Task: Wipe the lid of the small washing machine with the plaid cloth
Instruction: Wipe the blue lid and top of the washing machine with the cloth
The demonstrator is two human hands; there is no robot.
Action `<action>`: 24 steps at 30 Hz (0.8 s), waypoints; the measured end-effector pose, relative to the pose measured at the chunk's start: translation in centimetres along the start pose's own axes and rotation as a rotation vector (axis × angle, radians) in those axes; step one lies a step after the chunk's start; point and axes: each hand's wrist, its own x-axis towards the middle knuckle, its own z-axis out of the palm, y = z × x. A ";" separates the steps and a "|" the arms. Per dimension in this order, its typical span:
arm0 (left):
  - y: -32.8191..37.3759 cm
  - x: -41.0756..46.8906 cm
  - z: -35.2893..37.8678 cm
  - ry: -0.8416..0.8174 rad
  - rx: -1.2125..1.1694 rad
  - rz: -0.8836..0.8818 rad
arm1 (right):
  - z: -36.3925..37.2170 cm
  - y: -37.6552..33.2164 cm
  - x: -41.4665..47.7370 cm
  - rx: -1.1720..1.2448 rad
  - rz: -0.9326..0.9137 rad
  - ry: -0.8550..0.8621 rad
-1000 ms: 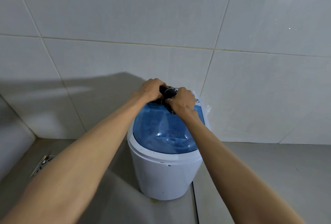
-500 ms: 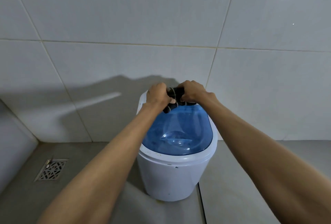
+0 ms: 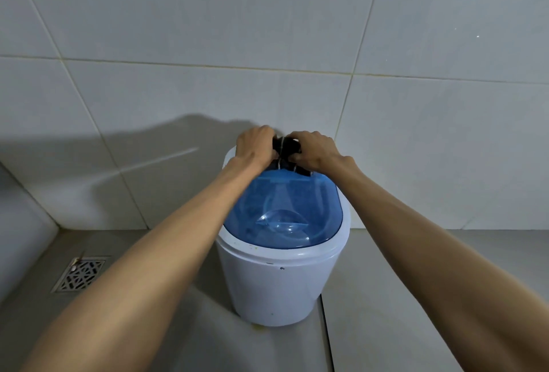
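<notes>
A small white washing machine [image 3: 276, 288] stands on the grey floor against the tiled wall. Its translucent blue lid [image 3: 285, 211] is closed. Both my hands are at the lid's far edge, side by side. My left hand [image 3: 255, 145] and my right hand [image 3: 315, 148] each grip the bunched dark plaid cloth [image 3: 286, 150] between them. Most of the cloth is hidden inside my fists; a dark fold with pale stripes hangs down onto the back of the lid.
White wall tiles [image 3: 178, 89] rise directly behind the machine. A metal floor drain [image 3: 80, 275] lies at the lower left. A low white ledge [image 3: 17, 238] runs along the left edge. Grey floor [image 3: 401, 297] spreads to the right.
My hands have stayed at the lid's back edge with the cloth, twisting it slightly. The view has shifted, so the machine sits more to the right and the drain shows fully.
</notes>
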 end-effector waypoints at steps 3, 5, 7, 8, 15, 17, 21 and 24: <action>1.2 0.0 -1.7 0.016 -0.047 0.088 | -2.3 0.7 -1.3 0.073 0.011 0.026; 2.3 0.0 -2.4 -0.046 -0.127 0.122 | -3.8 1.6 -2.4 0.072 0.024 0.009; 3.4 -0.3 -2.5 -0.150 -0.193 0.131 | -4.4 2.9 -4.0 0.061 0.050 -0.067; 3.7 -0.7 -2.3 -0.211 -0.210 0.133 | -4.4 3.4 -4.9 0.047 0.064 -0.132; 0.3 -3.9 -1.2 -0.340 0.015 -0.061 | -0.8 3.1 -9.4 0.093 0.019 -0.078; -1.5 -4.3 -1.4 -0.334 0.082 -0.136 | 0.1 2.3 -9.8 0.055 0.007 -0.088; -3.8 -5.0 -1.6 -0.421 0.165 -0.316 | 1.9 2.2 -8.9 -0.015 0.039 -0.136; -5.4 -4.4 -0.1 -0.531 0.095 -0.400 | 2.7 2.7 -7.3 -0.052 0.072 -0.173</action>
